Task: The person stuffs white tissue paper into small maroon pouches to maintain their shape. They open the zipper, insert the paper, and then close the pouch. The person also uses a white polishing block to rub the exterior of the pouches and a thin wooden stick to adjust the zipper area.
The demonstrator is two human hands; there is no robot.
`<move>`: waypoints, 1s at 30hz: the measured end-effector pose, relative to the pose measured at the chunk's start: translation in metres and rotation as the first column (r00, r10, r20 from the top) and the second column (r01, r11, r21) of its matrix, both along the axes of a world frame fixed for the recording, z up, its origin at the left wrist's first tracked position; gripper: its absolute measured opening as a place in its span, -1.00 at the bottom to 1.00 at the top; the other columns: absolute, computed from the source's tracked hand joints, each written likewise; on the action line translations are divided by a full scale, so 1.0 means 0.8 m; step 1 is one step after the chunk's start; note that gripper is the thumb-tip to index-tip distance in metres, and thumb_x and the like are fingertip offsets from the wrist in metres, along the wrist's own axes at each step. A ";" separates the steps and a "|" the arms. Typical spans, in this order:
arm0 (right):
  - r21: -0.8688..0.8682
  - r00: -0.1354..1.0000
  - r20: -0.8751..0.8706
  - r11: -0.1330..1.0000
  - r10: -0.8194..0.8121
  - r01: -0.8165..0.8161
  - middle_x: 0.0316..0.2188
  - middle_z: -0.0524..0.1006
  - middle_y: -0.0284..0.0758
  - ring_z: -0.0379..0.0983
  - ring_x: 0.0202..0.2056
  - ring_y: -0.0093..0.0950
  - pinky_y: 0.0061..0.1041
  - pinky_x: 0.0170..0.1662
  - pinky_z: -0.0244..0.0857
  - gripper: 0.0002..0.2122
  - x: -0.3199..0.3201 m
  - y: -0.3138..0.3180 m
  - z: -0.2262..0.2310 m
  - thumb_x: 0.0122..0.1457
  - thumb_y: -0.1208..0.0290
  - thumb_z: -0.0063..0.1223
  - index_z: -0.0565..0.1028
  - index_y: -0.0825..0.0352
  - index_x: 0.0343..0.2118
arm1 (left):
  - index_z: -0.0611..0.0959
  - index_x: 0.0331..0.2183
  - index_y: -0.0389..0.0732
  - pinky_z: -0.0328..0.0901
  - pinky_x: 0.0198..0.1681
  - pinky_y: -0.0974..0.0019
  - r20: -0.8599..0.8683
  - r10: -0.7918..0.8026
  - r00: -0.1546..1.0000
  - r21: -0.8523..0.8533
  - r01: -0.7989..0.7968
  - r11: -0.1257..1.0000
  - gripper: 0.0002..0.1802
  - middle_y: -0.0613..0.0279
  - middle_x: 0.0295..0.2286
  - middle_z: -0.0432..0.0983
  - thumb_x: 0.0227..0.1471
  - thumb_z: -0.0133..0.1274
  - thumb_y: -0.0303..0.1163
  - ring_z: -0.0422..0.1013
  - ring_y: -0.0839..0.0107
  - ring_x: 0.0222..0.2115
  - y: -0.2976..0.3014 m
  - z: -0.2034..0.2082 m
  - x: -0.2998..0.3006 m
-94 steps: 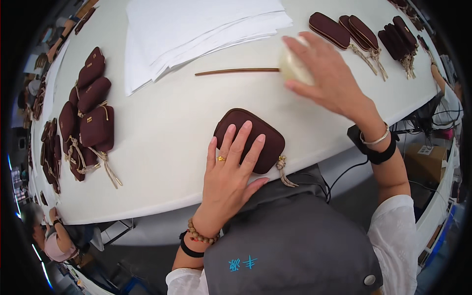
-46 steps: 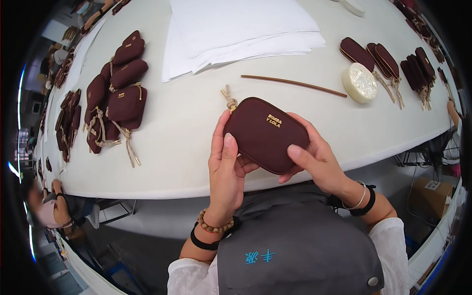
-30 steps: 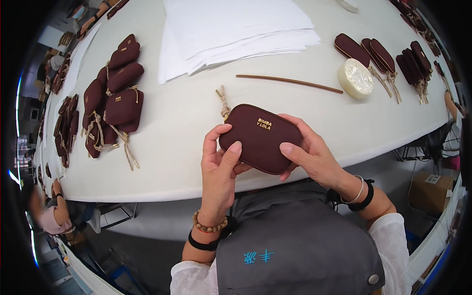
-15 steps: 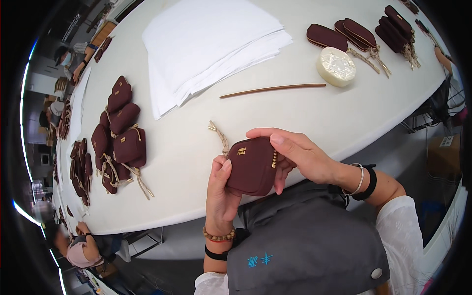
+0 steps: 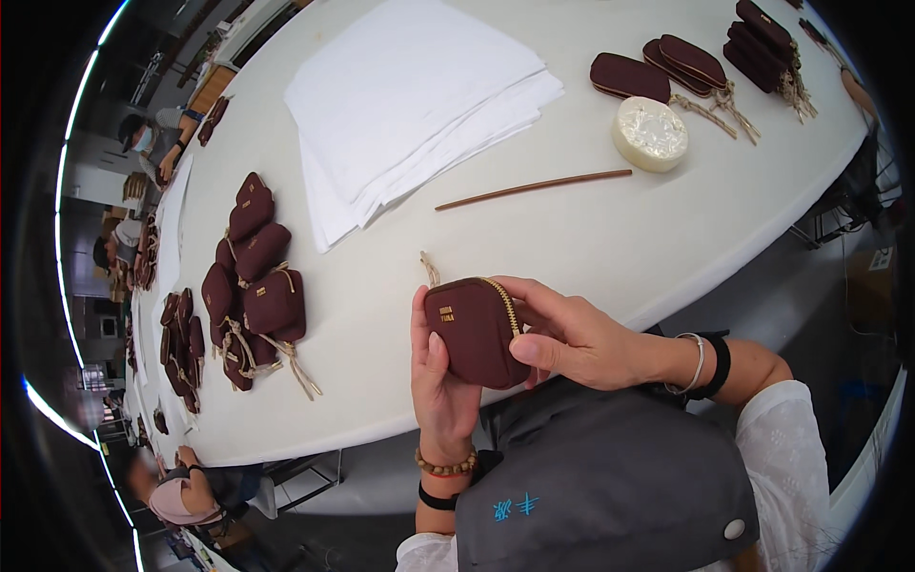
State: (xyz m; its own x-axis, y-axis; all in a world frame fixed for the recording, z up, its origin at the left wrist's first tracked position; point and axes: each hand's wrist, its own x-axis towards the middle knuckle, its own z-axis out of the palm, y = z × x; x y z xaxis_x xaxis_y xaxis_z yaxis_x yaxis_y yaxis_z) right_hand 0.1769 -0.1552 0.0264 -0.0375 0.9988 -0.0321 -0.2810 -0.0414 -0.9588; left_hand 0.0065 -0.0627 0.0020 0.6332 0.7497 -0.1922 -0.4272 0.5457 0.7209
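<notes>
A small maroon zip pouch (image 5: 472,338) with a gold zipper and gold lettering is held up between both hands, above the table's near edge. My left hand (image 5: 446,381) supports it from the left and below, the thumb lying on its front. My right hand (image 5: 572,338) grips the right side, thumb near the zipper's lower end and fingers behind the pouch. The zipper looks closed along the top and right edge. From the pouch's upper left, a beige braided cord (image 5: 429,271) sticks out.
On the white table (image 5: 381,315) lie a stack of white paper sheets (image 5: 410,105), a thin brown stick (image 5: 534,190) and a roll of clear tape (image 5: 650,134). Piles of maroon pouches (image 5: 272,303) stand left, more pouches (image 5: 629,75) far right. Other people (image 5: 186,491) work along the left.
The pouch has turned, so its zipper now faces more toward me. My right thumb has moved down from the top to the zipper's lower end. The whole view has shifted slightly.
</notes>
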 end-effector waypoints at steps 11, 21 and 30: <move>0.188 0.916 0.255 0.945 -0.311 0.268 -0.25 0.54 -0.29 0.45 -0.22 -0.58 -0.57 -0.16 0.36 -0.70 0.011 0.005 -0.014 0.24 0.35 0.00 0.41 0.39 -0.02 | 0.30 -0.09 -0.10 0.29 0.01 0.25 -0.179 0.133 0.975 0.383 -0.055 0.922 -0.61 0.06 -0.11 0.44 0.08 0.08 -0.46 0.37 0.35 -0.07 -0.021 0.014 0.006; -0.231 0.963 -0.021 0.938 -0.270 0.258 -0.33 0.52 -0.39 0.45 -0.31 -0.71 -0.67 -0.24 0.39 -0.75 0.058 0.024 -0.004 0.25 0.29 0.00 0.44 0.36 -0.13 | 0.16 0.19 -0.17 0.43 -0.11 0.25 -0.298 -0.146 0.943 0.145 0.196 0.970 -0.40 0.09 -0.05 0.39 0.17 -0.05 -0.34 0.44 0.35 -0.10 -0.011 0.014 0.002; -0.430 0.919 -0.246 0.884 -0.309 0.183 -0.28 0.53 -0.33 0.45 -0.28 -0.63 -0.63 -0.19 0.35 -0.72 0.046 0.024 -0.036 0.24 0.28 -0.03 0.46 0.41 -0.15 | 0.11 0.22 -0.21 0.36 0.00 0.26 -0.354 0.032 0.935 0.355 0.103 0.929 -0.42 0.10 0.00 0.35 0.23 -0.19 -0.30 0.42 0.36 -0.06 -0.018 0.011 0.009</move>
State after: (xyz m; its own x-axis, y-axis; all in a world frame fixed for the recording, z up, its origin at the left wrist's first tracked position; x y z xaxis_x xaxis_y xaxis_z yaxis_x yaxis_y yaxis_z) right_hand 0.2137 -0.1363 -0.0025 0.1367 0.8835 -0.4480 -0.6016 -0.2853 -0.7461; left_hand 0.0140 -0.0774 0.0109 0.6034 0.7877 -0.1245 -0.0981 0.2282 0.9686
